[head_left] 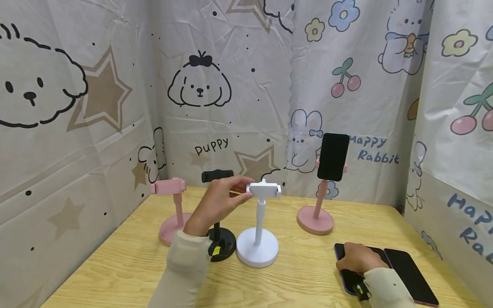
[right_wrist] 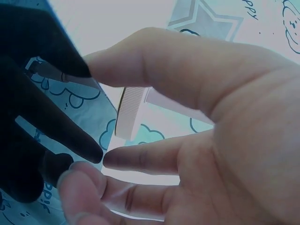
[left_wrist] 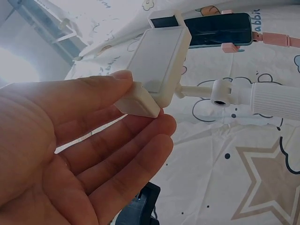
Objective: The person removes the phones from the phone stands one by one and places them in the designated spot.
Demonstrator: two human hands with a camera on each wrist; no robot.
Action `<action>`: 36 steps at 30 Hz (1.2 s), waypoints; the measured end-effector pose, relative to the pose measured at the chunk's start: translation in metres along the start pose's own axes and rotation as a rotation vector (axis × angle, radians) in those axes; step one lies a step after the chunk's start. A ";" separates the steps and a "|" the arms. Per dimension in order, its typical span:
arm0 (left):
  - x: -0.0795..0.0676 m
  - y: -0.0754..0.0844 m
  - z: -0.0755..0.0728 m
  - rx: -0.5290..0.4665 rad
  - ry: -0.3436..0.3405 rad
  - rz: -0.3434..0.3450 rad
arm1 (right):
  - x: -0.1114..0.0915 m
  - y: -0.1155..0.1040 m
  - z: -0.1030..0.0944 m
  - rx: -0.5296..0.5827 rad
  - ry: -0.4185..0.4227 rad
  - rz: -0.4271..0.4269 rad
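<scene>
My left hand (head_left: 221, 199) pinches the left end of the clamp on a white phone stand (head_left: 260, 235), thumb against the clamp's end piece. In the left wrist view the white clamp (left_wrist: 157, 61) sits between thumb and fingers, with no phone in it. At the right, my right hand (head_left: 360, 257) rests on a dark phone (head_left: 349, 280) lying flat on the table. Thumb and fingertips touch its glossy face, which mirrors them in the right wrist view. A second dark phone (head_left: 410, 276) lies flat close beside it.
Behind the left forearm stands a black phone stand (head_left: 217, 175), partly hidden. A pink phone stand (head_left: 169, 187) is farther left. Another pink stand (head_left: 316, 220) at back right holds an upright phone (head_left: 333, 156). Printed curtains (head_left: 246, 85) surround the wooden table (head_left: 292, 282).
</scene>
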State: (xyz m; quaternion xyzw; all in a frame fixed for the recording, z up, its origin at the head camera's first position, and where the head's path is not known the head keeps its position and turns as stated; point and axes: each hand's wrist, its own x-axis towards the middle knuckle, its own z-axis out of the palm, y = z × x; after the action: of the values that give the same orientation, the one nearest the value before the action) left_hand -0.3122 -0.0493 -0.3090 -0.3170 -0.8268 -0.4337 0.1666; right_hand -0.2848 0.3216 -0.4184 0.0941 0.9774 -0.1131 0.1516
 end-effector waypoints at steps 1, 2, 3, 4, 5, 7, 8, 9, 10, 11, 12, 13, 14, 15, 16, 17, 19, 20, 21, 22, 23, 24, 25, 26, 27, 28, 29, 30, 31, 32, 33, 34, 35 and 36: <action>0.000 0.001 0.000 -0.003 0.001 0.002 | 0.000 0.000 0.000 0.004 0.000 -0.001; 0.000 0.001 0.000 -0.005 0.001 0.004 | 0.001 0.000 0.000 0.008 0.000 -0.001; 0.000 0.002 0.000 -0.006 0.002 0.006 | 0.001 -0.001 0.000 0.011 0.000 -0.001; -0.001 0.002 0.000 -0.005 0.002 0.008 | 0.001 -0.001 0.000 0.016 0.000 -0.001; -0.001 0.002 0.000 -0.004 0.004 0.011 | 0.001 -0.001 0.001 0.020 0.000 -0.002; -0.001 0.003 0.000 0.000 0.012 0.017 | 0.001 -0.002 0.001 0.032 0.001 -0.004; -0.001 0.003 0.000 0.003 0.017 0.022 | 0.001 -0.002 0.001 0.037 0.003 -0.005; 0.000 0.003 0.000 0.008 0.025 0.029 | 0.001 -0.003 0.001 0.040 0.006 -0.005; 0.000 0.003 0.000 0.010 0.034 0.037 | 0.001 -0.003 0.002 0.045 0.008 -0.006; 0.000 0.004 0.000 0.014 0.045 0.049 | 0.002 -0.004 0.002 0.047 0.010 -0.005; 0.000 0.003 0.001 0.015 0.057 0.066 | 0.002 -0.004 0.002 0.052 0.013 -0.003; 0.000 0.004 0.001 0.024 0.069 0.084 | 0.002 -0.004 0.003 0.054 0.017 -0.001; 0.000 0.005 0.001 0.035 0.086 0.102 | 0.003 -0.005 0.003 0.058 0.021 0.002; 0.000 0.006 0.001 0.047 0.105 0.126 | 0.003 -0.005 0.003 0.061 0.026 0.004; 0.000 0.007 0.001 0.057 0.125 0.153 | 0.002 -0.005 0.002 0.066 0.034 0.002; -0.001 0.009 0.001 0.070 0.150 0.183 | 0.002 -0.005 0.001 0.070 0.047 -0.006; -0.002 0.015 0.002 0.085 0.201 0.243 | -0.001 -0.007 -0.003 0.075 0.084 -0.027; -0.003 0.019 0.003 0.083 0.226 0.279 | -0.002 -0.008 -0.005 0.075 0.109 -0.043; -0.004 0.023 0.005 0.076 0.244 0.324 | -0.003 -0.010 -0.007 0.073 0.138 -0.059; -0.004 0.028 0.007 0.060 0.256 0.371 | -0.004 -0.011 -0.010 0.075 0.173 -0.076; -0.005 0.034 0.010 0.045 0.264 0.422 | -0.006 -0.012 -0.012 0.080 0.211 -0.094; -0.006 0.039 0.014 0.025 0.267 0.475 | -0.007 -0.013 -0.014 0.089 0.251 -0.107; -0.006 0.046 0.018 0.007 0.264 0.529 | -0.008 -0.014 -0.016 0.098 0.291 -0.125; -0.007 0.052 0.023 -0.010 0.253 0.579 | -0.009 -0.015 -0.019 0.120 0.329 -0.142; -0.007 0.057 0.029 -0.025 0.237 0.623 | -0.010 -0.016 -0.021 0.144 0.366 -0.158; -0.008 0.062 0.035 -0.039 0.215 0.653 | -0.012 -0.017 -0.024 0.173 0.401 -0.175; -0.008 0.067 0.042 -0.049 0.189 0.672 | -0.013 -0.019 -0.027 0.198 0.434 -0.191; -0.008 0.070 0.050 -0.058 0.161 0.684 | -0.014 -0.020 -0.029 0.226 0.465 -0.207; -0.007 0.073 0.058 -0.067 0.129 0.688 | -0.015 -0.022 -0.032 0.254 0.492 -0.220; -0.006 0.074 0.066 -0.077 0.097 0.679 | -0.015 -0.024 -0.035 0.284 0.519 -0.233; -0.004 0.074 0.075 -0.087 0.069 0.664 | -0.016 -0.025 -0.037 0.305 0.544 -0.244; -0.002 0.073 0.085 -0.099 0.045 0.645 | -0.016 -0.027 -0.040 0.326 0.570 -0.256; 0.002 0.072 0.094 -0.109 0.030 0.622 | -0.016 -0.028 -0.041 0.347 0.596 -0.265; 0.005 0.069 0.103 -0.122 0.020 0.596 | -0.016 -0.030 -0.043 0.370 0.622 -0.275</action>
State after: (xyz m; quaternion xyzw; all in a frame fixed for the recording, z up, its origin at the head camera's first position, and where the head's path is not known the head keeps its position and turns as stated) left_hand -0.2699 0.0668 -0.3225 -0.5507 -0.6683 -0.4177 0.2750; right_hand -0.2885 0.3015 -0.3679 0.0178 0.9433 -0.2727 -0.1882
